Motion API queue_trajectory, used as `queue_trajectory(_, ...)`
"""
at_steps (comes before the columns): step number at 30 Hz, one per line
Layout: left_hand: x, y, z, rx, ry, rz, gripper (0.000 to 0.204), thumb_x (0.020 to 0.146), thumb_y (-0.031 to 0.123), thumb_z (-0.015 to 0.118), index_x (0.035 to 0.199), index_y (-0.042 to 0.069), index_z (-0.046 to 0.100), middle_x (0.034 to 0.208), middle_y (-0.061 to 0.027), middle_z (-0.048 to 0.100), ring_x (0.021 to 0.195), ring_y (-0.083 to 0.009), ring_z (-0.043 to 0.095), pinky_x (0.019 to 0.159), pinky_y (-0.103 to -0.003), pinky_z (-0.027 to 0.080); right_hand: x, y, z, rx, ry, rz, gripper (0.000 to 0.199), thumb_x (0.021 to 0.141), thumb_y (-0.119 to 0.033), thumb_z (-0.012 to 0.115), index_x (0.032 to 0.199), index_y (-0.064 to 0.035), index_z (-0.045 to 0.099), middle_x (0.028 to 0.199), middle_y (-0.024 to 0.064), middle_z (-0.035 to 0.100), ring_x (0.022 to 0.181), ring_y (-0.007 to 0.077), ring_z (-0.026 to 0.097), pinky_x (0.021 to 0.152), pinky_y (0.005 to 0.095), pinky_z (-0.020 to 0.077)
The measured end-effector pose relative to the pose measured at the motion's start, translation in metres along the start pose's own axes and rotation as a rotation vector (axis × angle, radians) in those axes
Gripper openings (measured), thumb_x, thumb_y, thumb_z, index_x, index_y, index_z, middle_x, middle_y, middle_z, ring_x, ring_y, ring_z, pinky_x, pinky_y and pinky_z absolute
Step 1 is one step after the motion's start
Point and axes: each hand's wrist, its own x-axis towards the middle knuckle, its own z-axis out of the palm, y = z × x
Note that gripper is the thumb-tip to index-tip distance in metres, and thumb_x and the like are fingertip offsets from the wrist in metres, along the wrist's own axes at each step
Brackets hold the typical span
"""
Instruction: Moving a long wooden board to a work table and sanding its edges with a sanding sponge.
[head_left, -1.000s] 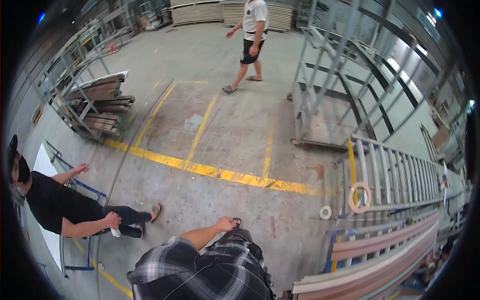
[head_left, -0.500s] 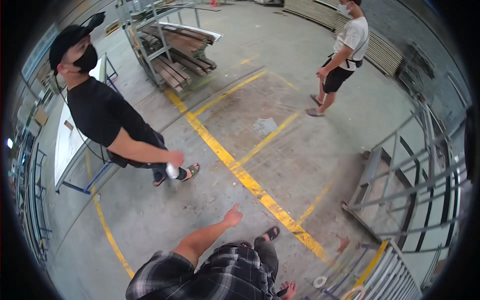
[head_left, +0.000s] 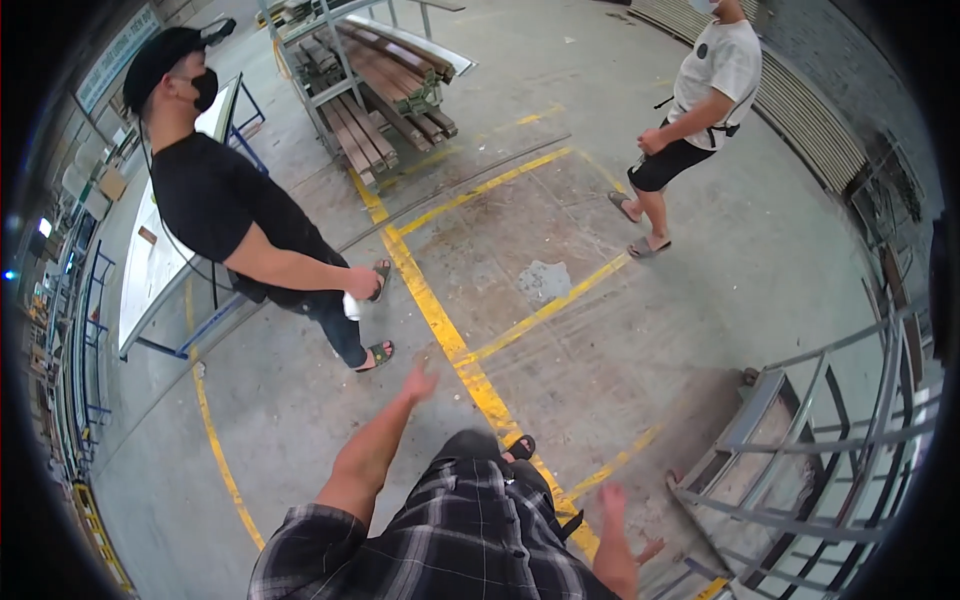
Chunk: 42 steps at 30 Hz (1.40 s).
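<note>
Since the frame half a second ago, the right hand [head_left: 612,495] has come up and forward, the left hand [head_left: 421,380] has swung higher in view, and the sandalled foot [head_left: 520,448] has reached the yellow floor line [head_left: 485,395]. The co-worker in black [head_left: 225,205] has turned their head more to the right.

The left hand hangs over the floor just left of that line, its fingers blurred but apart, with nothing seen in them. The right hand, right of the line, also seems to hold nothing; I cannot tell whether its fingers are apart or curled. The metal cart [head_left: 752,412] stands to the right, its near left corner closest to the right hand, with a gap between. The co-worker beside the right edge of the white-topped table [head_left: 152,275] grips a white object [head_left: 351,306].

To walk well here, I would plant each foot flat, keep the right arm swinging inside the cart's left edge, and leave the left hand room beside that co-worker
</note>
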Motion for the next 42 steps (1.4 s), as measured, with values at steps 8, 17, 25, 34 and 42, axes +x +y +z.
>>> queue_trajectory(8, 0.252, 0.159, -0.099, -0.113, 0.197, 0.065, 0.072, 0.076, 0.030, 0.057, 0.138, 0.003, 0.032, 0.099, -0.0244, 0.064, 0.093, -0.0350, 0.063, 0.081, -0.042, 0.049, 0.242, -0.383, 0.042, 0.216, -0.035, -0.233, 0.018, 0.091, -0.022, 0.056, 0.097, -0.0049, 0.056, 0.076, 0.0010, 0.056, 0.063, 0.0083, 0.052, 0.050, 0.0229, 0.0408)
queue_trajectory(17, 0.484, 0.235, -0.166, 0.062, 0.314, -0.083, 0.073, 0.077, 0.025, 0.056, 0.140, 0.002, 0.028, 0.114, -0.0250, 0.058, 0.106, -0.0346, 0.058, 0.087, -0.042, 0.048, 0.254, -0.291, 0.081, 0.237, -0.332, -0.037, 0.010, 0.085, -0.017, 0.060, 0.079, -0.0103, 0.055, 0.068, -0.0030, 0.053, 0.058, 0.0095, 0.048, 0.051, 0.0236, 0.0380)
queue_trajectory(25, 0.534, 0.296, -0.166, -0.081, 0.072, -0.036, 0.079, 0.075, 0.027, 0.060, 0.145, 0.015, 0.025, 0.118, -0.0248, 0.057, 0.110, -0.0361, 0.056, 0.093, -0.039, 0.045, 0.303, -0.215, 0.034, -0.504, -0.320, 0.082, 0.016, 0.074, -0.022, 0.061, 0.072, -0.0068, 0.062, 0.067, 0.0040, 0.059, 0.052, 0.0153, 0.051, 0.045, 0.0322, 0.0407)
queue_trajectory(34, 0.581, 0.323, -0.142, -0.101, 0.129, -0.192, 0.079, 0.074, 0.033, 0.062, 0.141, 0.007, 0.029, 0.122, -0.0265, 0.054, 0.114, -0.0376, 0.053, 0.095, -0.040, 0.042, 0.521, -0.525, 0.147, 0.163, -0.107, 0.145, 0.018, 0.088, -0.018, 0.058, 0.099, -0.0027, 0.057, 0.082, 0.0082, 0.062, 0.064, 0.0140, 0.059, 0.053, 0.0266, 0.0470)
queue_trajectory(42, 0.557, 0.301, -0.075, -0.591, 0.223, -0.259, 0.059, 0.079, 0.017, 0.059, 0.133, 0.004, 0.040, 0.088, -0.0088, 0.065, 0.067, -0.0174, 0.061, 0.062, -0.029, 0.050, 0.622, -0.666, 0.188, 0.041, -0.344, -0.009, 0.024, 0.088, -0.022, 0.062, 0.104, -0.0045, 0.058, 0.084, 0.0044, 0.063, 0.068, 0.0124, 0.060, 0.057, 0.0254, 0.0472)
